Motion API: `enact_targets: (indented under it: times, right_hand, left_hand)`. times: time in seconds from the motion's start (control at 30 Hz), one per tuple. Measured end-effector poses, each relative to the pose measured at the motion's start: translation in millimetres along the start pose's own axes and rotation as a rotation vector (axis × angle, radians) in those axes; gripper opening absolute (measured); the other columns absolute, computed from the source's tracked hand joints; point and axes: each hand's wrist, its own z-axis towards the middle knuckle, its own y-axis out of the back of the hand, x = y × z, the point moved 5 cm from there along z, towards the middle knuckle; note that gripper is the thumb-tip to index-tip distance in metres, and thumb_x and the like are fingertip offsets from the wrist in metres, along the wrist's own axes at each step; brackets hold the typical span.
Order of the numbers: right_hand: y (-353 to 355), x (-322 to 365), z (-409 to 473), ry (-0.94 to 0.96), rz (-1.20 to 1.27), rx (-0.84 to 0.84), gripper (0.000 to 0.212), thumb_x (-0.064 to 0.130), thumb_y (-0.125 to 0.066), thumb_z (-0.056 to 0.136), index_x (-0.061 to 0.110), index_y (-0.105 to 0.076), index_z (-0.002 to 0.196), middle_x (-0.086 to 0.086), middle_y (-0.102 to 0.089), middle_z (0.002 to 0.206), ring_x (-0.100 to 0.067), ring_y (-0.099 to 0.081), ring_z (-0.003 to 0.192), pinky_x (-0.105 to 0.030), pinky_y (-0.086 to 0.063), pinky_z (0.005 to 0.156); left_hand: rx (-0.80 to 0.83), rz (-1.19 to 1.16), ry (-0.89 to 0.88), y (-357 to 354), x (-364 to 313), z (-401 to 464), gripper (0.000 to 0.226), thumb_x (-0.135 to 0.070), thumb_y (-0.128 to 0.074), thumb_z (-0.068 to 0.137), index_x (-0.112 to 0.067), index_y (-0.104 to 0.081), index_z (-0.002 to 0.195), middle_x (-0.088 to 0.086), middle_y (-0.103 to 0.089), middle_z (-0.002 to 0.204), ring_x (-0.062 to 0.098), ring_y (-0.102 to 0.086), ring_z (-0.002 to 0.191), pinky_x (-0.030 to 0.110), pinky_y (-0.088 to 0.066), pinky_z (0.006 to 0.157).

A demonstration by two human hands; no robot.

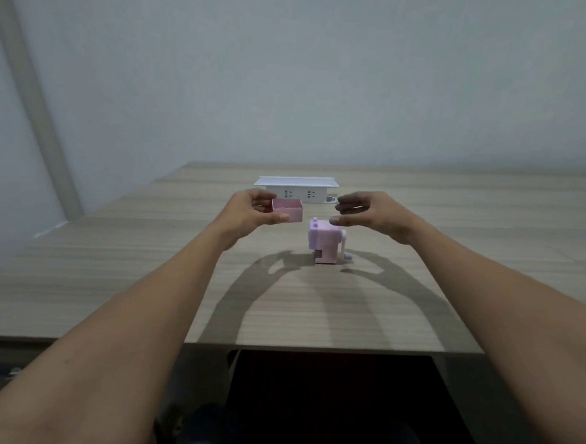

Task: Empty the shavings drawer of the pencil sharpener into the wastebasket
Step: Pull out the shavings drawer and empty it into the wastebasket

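Observation:
A small pink pencil sharpener (326,243) with a crank on its right side stands on the wooden desk (313,309), its lower slot hollow. Its pink shavings drawer (288,209) is held in the air up and to the left of it, open side up, pinched between the thumb and fingers of my left hand (251,212). My right hand (374,213) hovers just above and to the right of the sharpener, fingers apart and curled, holding nothing. No wastebasket is in view.
A white pop-up power socket box (297,187) stands on the desk behind my hands. The desk's front edge runs across the lower frame with a dark knee space (325,395) beneath it. A pale wall rises behind the desk.

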Motion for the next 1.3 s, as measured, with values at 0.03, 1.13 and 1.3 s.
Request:
enact_targets:
  times: [0.03,1.13,1.3]
  right_hand:
    - [2.5,8.9,-0.1,0.014,0.006,-0.002,0.073,0.024,-0.09,0.074,0.007,-0.061,0.139,-0.004,-0.071,0.127,-0.013,-0.066,0.118,-0.018,-0.05,0.091]
    - [173.3,46.2,-189.1,0.013,-0.011,-0.299,0.045,0.014,-0.085,0.08,0.006,-0.073,0.123,-0.003,-0.078,0.115,-0.009,-0.072,0.11,-0.019,-0.054,0.094]
    - [204.2,19.1,-246.2,-0.053,-0.028,-0.376,0.048,0.014,-0.086,0.078,0.006,-0.072,0.124,-0.005,-0.077,0.119,-0.011,-0.071,0.113,-0.019,-0.053,0.094]
  left_hand:
    - [0.007,-0.01,-0.014,-2.8,-9.6,0.9,0.065,-0.007,-0.087,0.075,-0.001,-0.059,0.134,0.012,-0.069,0.122,0.012,-0.068,0.098,0.008,-0.054,0.072]
    - [0.437,-0.119,-0.268,-219.8,-169.6,-32.6,0.043,-0.017,-0.082,0.082,-0.005,-0.072,0.123,0.006,-0.078,0.113,0.007,-0.073,0.099,0.017,-0.053,0.093]
    - [0.547,-0.167,-0.28,-285.8,-176.8,-50.2,0.045,-0.014,-0.081,0.083,-0.002,-0.07,0.125,0.009,-0.077,0.115,0.011,-0.072,0.102,0.021,-0.053,0.098]
